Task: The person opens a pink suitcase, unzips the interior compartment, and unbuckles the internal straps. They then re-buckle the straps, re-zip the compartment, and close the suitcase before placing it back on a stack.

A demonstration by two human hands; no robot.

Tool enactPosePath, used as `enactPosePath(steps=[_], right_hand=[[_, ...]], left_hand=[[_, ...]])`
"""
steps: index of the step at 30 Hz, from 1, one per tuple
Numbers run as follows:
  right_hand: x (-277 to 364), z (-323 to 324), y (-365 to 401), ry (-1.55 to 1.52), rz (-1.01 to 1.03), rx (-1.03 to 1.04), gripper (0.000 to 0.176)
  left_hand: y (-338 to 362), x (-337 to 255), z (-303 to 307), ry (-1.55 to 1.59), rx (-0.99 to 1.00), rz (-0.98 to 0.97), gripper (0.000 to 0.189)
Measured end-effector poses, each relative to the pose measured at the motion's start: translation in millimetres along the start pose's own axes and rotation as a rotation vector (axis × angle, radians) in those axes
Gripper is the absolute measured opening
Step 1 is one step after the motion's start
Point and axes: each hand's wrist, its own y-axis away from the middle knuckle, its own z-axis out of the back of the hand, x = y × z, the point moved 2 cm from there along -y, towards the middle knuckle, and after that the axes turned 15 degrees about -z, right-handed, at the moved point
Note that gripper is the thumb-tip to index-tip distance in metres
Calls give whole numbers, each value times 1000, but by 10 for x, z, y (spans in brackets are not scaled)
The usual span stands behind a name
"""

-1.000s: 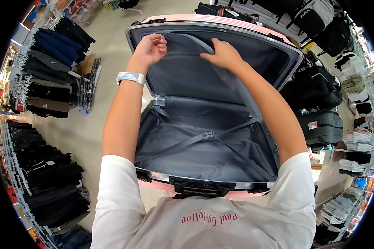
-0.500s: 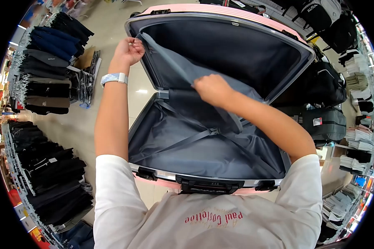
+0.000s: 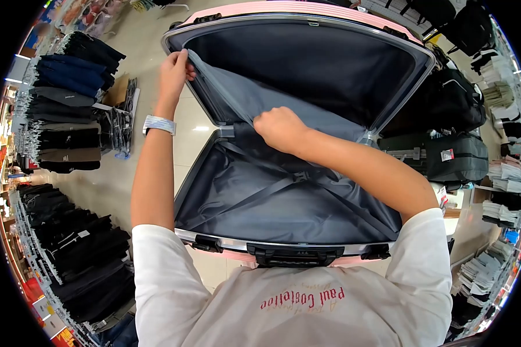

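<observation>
A pink hard-shell suitcase (image 3: 185, 237) lies open in front of me, its lid raised at the far side. Across the lid hangs a grey fabric divider (image 3: 283, 103), loose along its slanting upper edge. My right hand (image 3: 281, 128) is closed in a fist on that edge, near the middle of the case. At the lid's left rim, my left hand (image 3: 176, 72) is pinched by the divider's upper left corner; what its fingertips hold is hidden. Crossed straps (image 3: 260, 194) with a buckle lie over the dark lining of the lower half.
Clothes racks with dark trousers (image 3: 75, 72) and black garments (image 3: 81, 243) line the left. To the right stand black bags (image 3: 460, 159) and shelves of folded clothes (image 3: 477, 277). The suitcase's carry handle (image 3: 295, 254) faces my body.
My right hand has moved left and slightly down with the divider's edge, whose lower flap no longer hangs over the lower half. My left hand has shifted slightly left at the lid's rim.
</observation>
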Motion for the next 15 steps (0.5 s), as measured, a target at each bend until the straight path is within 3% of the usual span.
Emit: enactPosePath(steps=[2,6,10,15], right_hand=[[-17,9,0,0,-1,-10,9],[-66,43,2,-23,-12,7,9],[-80,135,17,4,-53,30,9],[115,258,244,132,19,56,7]], left_hand=[[-20,72,-20,36,83,-132,34],[31,146,14,233,61,-57,30],[30,229,105,111,-11,-27,28],[215,675,161,-137,-32,305,17]])
